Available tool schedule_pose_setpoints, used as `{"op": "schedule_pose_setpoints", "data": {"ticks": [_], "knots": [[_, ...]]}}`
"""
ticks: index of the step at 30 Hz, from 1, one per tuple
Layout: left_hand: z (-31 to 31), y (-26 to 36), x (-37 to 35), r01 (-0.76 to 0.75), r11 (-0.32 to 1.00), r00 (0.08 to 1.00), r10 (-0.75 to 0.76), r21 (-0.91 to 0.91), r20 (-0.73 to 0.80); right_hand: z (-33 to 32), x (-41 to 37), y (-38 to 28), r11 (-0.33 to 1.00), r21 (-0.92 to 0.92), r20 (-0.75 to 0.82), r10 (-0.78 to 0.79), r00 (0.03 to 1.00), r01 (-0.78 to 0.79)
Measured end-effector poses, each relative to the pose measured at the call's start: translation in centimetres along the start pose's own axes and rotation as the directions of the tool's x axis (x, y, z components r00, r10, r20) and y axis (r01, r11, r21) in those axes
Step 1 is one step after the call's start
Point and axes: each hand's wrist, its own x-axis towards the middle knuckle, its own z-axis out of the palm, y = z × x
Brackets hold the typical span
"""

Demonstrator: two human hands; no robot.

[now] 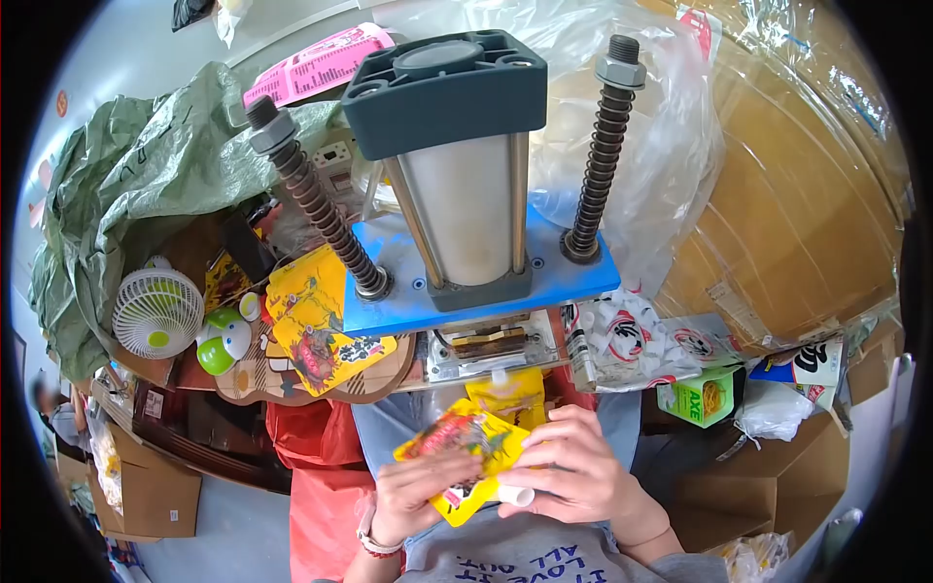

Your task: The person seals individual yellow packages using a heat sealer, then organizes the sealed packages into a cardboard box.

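In front of my body, my left hand (423, 486) grips a yellow printed pouch (505, 442) from the left, its fingers closed over the front and a little blurred. My right hand (573, 466) is closed on the pouch's right edge, beside a short white plastic tube (516, 496). Just beyond, a second yellow pouch (522, 391) with a white spout hangs at the table edge, partly hidden. Above it stands a press with a grey cylinder (457, 214), a blue plate (486, 282) and a metal die (491, 345).
To the left, more yellow pouches (316, 335) lie on a patterned board beside a white fan (157, 313). An open bag of white plastic pieces (622, 335) sits right of the press. A green AXE box (702, 398) and cardboard boxes (758, 486) stand at the right.
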Motion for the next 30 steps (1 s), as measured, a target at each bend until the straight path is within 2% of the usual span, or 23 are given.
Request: {"op": "schedule_pose_setpoints", "data": {"ticks": [2, 3, 4, 5, 6, 8, 10, 12, 13, 14, 16, 18, 19, 20, 21, 22, 23, 24, 26, 27, 28, 29, 30], "knots": [[1.6, -0.8, 0.3, 0.059, 0.998, 0.998, -0.059, -0.021, 0.027, 0.2, -0.1, 1.2, 0.996, -0.005, -0.014, 0.085, 0.996, -0.085], [2.8, -2.3, 0.1, 0.187, 0.982, 0.980, -0.185, -0.030, 0.069, 0.9, -0.4, 2.4, 0.990, -0.014, -0.036, 0.141, 0.989, -0.141], [4.1, -3.6, 0.4, 0.435, 0.880, 0.900, -0.424, -0.189, 0.098, 1.3, -0.5, 3.3, 0.958, -0.097, -0.006, 0.272, 0.962, -0.271], [5.7, -5.0, 0.7, 0.640, 0.694, 0.763, -0.626, -0.329, 0.162, 1.4, -0.8, 3.9, 0.934, -0.115, -0.066, 0.332, 0.941, -0.338], [7.8, -7.2, 0.5, 0.586, 0.490, 0.719, -0.682, -0.646, 0.135, 1.3, -0.9, 4.3, 0.907, -0.130, -0.129, 0.386, 0.914, -0.401], [7.7, -7.9, 2.8, 0.543, 0.312, 0.652, -0.741, -0.779, 0.157, -0.6, -1.7, 4.8, 0.872, -0.178, -0.251, 0.408, 0.878, -0.456], [7.2, -9.0, 4.6, 0.528, 0.232, 0.637, -0.745, -0.817, 0.200, -2.6, -2.0, 5.4, 0.804, -0.274, -0.348, 0.428, 0.834, -0.527], [7.0, -10.2, 5.8, 0.497, 0.115, 0.621, -0.740, -0.860, 0.259, -2.1, -2.6, 8.4, 0.542, -0.579, -0.439, 0.424, 0.793, -0.610], [7.1, -10.4, 5.9, 0.499, 0.116, 0.617, -0.743, -0.859, 0.258, -1.4, -3.9, 11.0, 0.463, -0.663, -0.438, 0.398, 0.806, -0.589], [7.3, -10.6, 6.0, 0.502, 0.130, 0.615, -0.749, -0.855, 0.247, -1.2, -5.0, 12.0, 0.465, -0.659, -0.438, 0.402, 0.804, -0.591], [7.2, -10.5, 6.3, 0.493, 0.147, 0.614, -0.757, -0.858, 0.223, -0.9, -6.2, 12.7, 0.523, -0.562, -0.187, 0.674, 0.715, -0.641], [6.1, -10.5, 6.2, 0.558, 0.314, 0.679, -0.705, -0.768, 0.205, -0.6, -7.1, 11.4, 0.585, -0.544, -0.137, 0.646, 0.751, -0.602], [4.8, -11.0, 6.1, 0.564, 0.513, 0.719, -0.690, -0.647, 0.080, -1.0, -7.4, 11.2, 0.631, -0.526, -0.114, 0.612, 0.782, -0.570], [3.2, -11.7, 5.9, 0.527, 0.758, 0.747, -0.629, -0.384, -0.215, -1.6, -7.6, 11.0, 0.676, -0.507, -0.092, 0.575, 0.813, -0.535], [1.3, -12.6, 5.3, 0.493, 0.869, 0.765, -0.456, -0.042, -0.456, -2.4, -7.8, 10.5, 0.709, -0.386, -0.070, 0.615, 0.785, -0.590], [-0.2, -13.8, 4.2, 0.586, 0.706, 0.783, -0.368, 0.398, -0.501, -3.0, -7.9, 10.3, 0.723, -0.293, -0.061, 0.639, 0.766, -0.626], [-1.4, -15.8, 2.7, 0.571, 0.368, 0.820, -0.276, 0.733, -0.500, -3.7, -8.2, 10.3, 0.727, -0.200, -0.050, 0.662, 0.748, -0.657], [-1.8, -19.2, -0.2, 0.534, 0.389, 0.838, -0.366, 0.751, -0.405, -4.2, -8.8, 10.7, 0.749, -0.231, -0.035, 0.631, 0.775, -0.620], [-2.6, -16.9, -1.5, 0.372, 0.554, 0.917, -0.342, 0.745, -0.204, -5.2, -8.5, 11.2, 0.730, -0.167, -0.025, 0.669, 0.743, -0.663], [-2.2, -16.8, -2.6, 0.302, 0.663, 0.953, -0.218, 0.685, -0.210, -5.4, -8.6, 11.2, 0.694, -0.100, -0.010, 0.715, 0.699, -0.713], [-2.0, -16.5, -3.6, 0.307, 0.714, 0.951, -0.205, 0.629, -0.232, -5.1, -8.6, 11.8, 0.775, -0.141, -0.092, 0.609, 0.787, -0.616], [-2.0, -16.0, -4.2, 0.312, 0.761, 0.946, -0.194, 0.569, -0.260, -5.0, -8.2, 11.3, 0.774, -0.146, -0.091, 0.610, 0.787, -0.617], [-1.8, -13.5, -3.2, 0.464, 0.750, 0.882, -0.339, 0.472, -0.328, -4.5, -6.9, 9.9, 0.782, 0.033, -0.181, 0.617, 0.766, -0.622]]}}
